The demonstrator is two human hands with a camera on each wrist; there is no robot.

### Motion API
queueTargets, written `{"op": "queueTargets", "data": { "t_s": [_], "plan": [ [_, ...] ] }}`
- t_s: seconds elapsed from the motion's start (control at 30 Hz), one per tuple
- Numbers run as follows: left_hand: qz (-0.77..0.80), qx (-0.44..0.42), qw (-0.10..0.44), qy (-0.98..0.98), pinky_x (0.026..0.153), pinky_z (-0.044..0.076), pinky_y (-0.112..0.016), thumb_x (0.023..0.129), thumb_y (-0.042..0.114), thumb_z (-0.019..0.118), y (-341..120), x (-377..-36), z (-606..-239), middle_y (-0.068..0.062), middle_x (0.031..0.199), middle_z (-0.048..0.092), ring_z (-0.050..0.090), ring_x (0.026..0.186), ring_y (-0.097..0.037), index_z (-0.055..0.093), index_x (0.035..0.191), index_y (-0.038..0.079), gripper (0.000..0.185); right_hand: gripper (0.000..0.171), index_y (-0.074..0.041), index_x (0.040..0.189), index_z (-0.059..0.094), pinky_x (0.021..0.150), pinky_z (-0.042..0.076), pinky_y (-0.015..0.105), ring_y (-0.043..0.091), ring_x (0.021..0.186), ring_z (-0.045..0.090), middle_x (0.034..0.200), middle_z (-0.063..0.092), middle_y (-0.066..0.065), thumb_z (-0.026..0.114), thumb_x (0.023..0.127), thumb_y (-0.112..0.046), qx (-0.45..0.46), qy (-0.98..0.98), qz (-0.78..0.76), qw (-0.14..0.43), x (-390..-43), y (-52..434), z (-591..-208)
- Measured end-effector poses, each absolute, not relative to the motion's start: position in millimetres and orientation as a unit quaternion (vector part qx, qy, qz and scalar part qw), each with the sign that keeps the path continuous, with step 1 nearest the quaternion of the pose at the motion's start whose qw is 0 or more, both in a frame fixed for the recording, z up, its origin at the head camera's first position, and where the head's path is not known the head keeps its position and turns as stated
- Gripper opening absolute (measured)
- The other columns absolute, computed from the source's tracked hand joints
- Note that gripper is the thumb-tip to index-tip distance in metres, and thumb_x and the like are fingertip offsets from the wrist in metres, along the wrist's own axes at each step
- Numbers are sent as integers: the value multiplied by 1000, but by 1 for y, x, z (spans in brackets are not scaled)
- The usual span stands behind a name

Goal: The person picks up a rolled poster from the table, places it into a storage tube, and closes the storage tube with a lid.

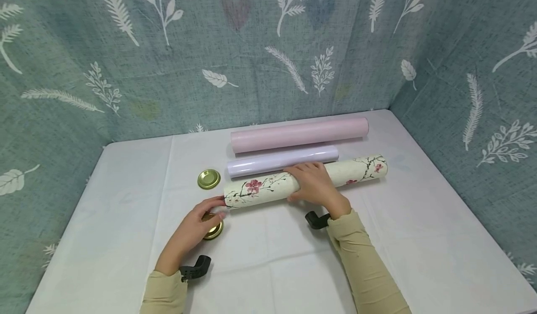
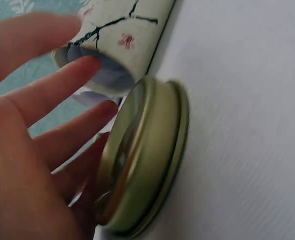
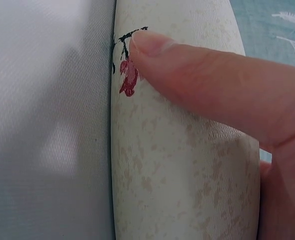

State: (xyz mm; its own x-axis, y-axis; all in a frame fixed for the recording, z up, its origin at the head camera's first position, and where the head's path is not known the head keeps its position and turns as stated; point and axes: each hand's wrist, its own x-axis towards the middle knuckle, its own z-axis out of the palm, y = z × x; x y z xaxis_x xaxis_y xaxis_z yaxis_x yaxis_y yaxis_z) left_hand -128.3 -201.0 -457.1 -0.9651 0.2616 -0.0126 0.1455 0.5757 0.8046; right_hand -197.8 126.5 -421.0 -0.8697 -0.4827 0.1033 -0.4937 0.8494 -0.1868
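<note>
A cream roll printed with red blossoms (image 1: 268, 188) lies across the white table (image 1: 419, 239), nearest me. My right hand (image 1: 312, 183) grips it over the top near its middle; in the right wrist view a finger (image 3: 197, 65) lies along the roll (image 3: 177, 165). My left hand (image 1: 205, 213) is at the roll's left end and holds a gold metal lid (image 1: 215, 230). In the left wrist view the lid (image 2: 147, 155) is tilted on edge against my fingers (image 2: 52, 90), just below the roll's open end (image 2: 112, 75).
Behind the floral roll lie a pale lavender roll (image 1: 281, 160) and a longer pink roll (image 1: 298, 134), both parallel to it. A second gold lid (image 1: 208, 179) lies flat left of the lavender roll. Leaf-patterned teal cloth walls (image 1: 251, 62) close the table at the back and sides.
</note>
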Motion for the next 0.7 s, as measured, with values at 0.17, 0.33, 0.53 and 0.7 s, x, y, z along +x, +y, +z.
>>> {"op": "queueTargets", "data": {
  "t_s": [0.17, 0.33, 0.53, 0.7],
  "plan": [
    [352, 121, 56, 927, 95, 27, -48, 76, 53, 62, -204, -125, -452, 0, 134, 38, 28, 123, -25, 47, 125, 24, 59, 79, -21, 128, 48, 97, 22, 44, 24, 117, 41, 125, 51, 1, 75, 60, -51, 256, -960, 105, 30, -198, 126, -422],
    [301, 105, 47, 947, 91, 28, -49, 72, 52, 67, -210, -122, -450, -7, 130, 38, 31, 116, -30, 43, 129, 19, 69, 80, -21, 128, 48, 97, 21, 44, 23, 117, 41, 125, 51, 0, 76, 60, -51, 252, -962, 106, 28, -198, 127, -423],
    [249, 78, 58, 964, 83, 28, -50, 64, 57, 70, -213, -118, -447, -15, 122, 35, 31, 107, -33, 44, 127, 20, 78, 79, -23, 128, 47, 97, 21, 43, 23, 117, 40, 125, 51, 0, 75, 61, -52, 253, -962, 102, 27, -197, 127, -422],
    [227, 83, 56, 969, 81, 30, -50, 62, 53, 73, -215, -116, -449, -17, 120, 35, 31, 105, -33, 50, 121, 20, 72, 79, -23, 129, 47, 98, 21, 43, 22, 118, 40, 125, 50, 0, 75, 61, -52, 253, -962, 99, 26, -197, 127, -421]
  ]
}}
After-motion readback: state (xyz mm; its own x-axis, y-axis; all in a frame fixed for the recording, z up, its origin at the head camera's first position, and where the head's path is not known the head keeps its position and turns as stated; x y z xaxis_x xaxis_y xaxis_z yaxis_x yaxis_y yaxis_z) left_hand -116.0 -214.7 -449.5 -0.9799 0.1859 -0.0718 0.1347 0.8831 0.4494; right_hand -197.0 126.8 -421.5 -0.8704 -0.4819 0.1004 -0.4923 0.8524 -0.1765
